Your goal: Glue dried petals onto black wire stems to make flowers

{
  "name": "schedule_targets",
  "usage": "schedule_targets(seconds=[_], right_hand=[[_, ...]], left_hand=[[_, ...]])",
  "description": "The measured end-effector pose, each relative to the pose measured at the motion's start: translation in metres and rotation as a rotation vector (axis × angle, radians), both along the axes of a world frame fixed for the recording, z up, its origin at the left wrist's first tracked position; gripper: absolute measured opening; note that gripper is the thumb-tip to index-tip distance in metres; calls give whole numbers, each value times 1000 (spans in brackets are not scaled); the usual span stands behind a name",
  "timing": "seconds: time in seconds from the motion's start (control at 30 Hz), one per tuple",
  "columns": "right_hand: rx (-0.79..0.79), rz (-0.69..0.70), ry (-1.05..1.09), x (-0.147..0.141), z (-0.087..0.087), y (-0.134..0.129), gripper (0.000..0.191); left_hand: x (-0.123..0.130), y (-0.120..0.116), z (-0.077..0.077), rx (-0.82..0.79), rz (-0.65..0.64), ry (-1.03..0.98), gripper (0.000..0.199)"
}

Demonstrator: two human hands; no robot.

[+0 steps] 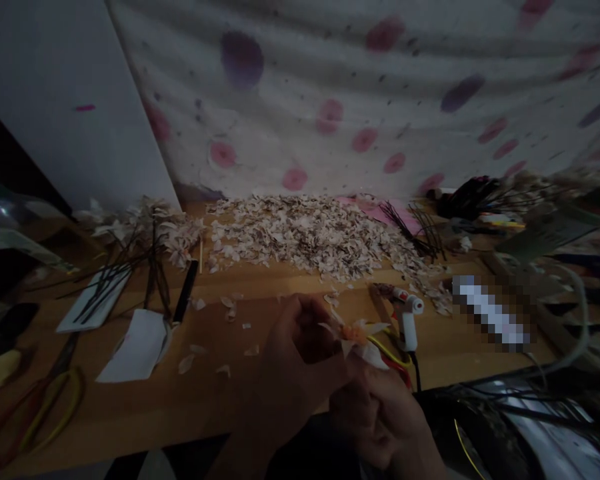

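Between my hands, near the table's front, is a small flower (355,333) with an orange centre and pale petals. My right hand (380,407) is closed around its lower part, fingers curled; any stem is hidden inside the fist. From the left, my left hand (297,363) arches over with its fingers bent, and its thumb and fingertips pinch at the flower's near-left side. Just beyond the flower lies a white glue gun (407,320) with a dark cord. Yellow-and-red handles (395,353) show partly behind the right hand.
A wide heap of dried pale petals (300,233) covers the table's back. At left are scissors (55,407), a white paper piece (135,350), dark stems (105,287) and finished-looking flowers (180,237). A blurred-out item (490,313) lies right. A patterned curtain (330,87) hangs behind.
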State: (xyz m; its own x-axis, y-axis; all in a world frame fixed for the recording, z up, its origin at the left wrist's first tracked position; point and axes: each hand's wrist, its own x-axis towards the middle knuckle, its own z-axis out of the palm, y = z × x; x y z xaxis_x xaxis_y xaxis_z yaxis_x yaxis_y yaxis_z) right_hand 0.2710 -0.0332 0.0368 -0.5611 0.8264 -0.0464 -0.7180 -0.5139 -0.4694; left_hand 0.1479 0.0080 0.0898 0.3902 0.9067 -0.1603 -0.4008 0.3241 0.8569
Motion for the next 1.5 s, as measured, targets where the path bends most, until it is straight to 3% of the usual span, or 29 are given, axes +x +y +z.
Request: schedule_targets(seconds=[0.37, 0.47, 0.6, 0.73, 0.8, 0.9, 0.97, 1.03, 1.13, 1.5], right_hand=[[-71, -193, -311, -7, 18, 0, 45], [-54, -231, -363, -9, 23, -2, 48], [-73, -277, -472, -11, 22, -2, 51], [-30, -365, -537, -13, 20, 0, 51], [-12, -396, -581, -14, 21, 0, 51], [46, -430, -653, -15, 26, 0, 51], [77, -424, -683, -15, 28, -1, 50], [98, -405, -739, -15, 30, -3, 50], [147, -387, -841, -14, 31, -5, 50], [286, -443, -1042, -17, 30, -4, 49]], left_hand=[[-8, 4, 4, 136, 8, 171, 33], [-9, 6, 6, 115, 26, 133, 33], [-7, 6, 2, 55, 101, 69, 37], [-7, 0, -10, 125, 231, 238, 33], [-9, -5, -17, 282, 373, 388, 23], [-13, -12, -24, 753, 589, 509, 26], [-17, -14, -25, 983, 680, 572, 33], [-22, -14, -25, 1102, 684, 676, 39], [-30, -11, -25, 1230, 582, 802, 36], [-27, -12, -20, 1050, 571, 654, 28]])
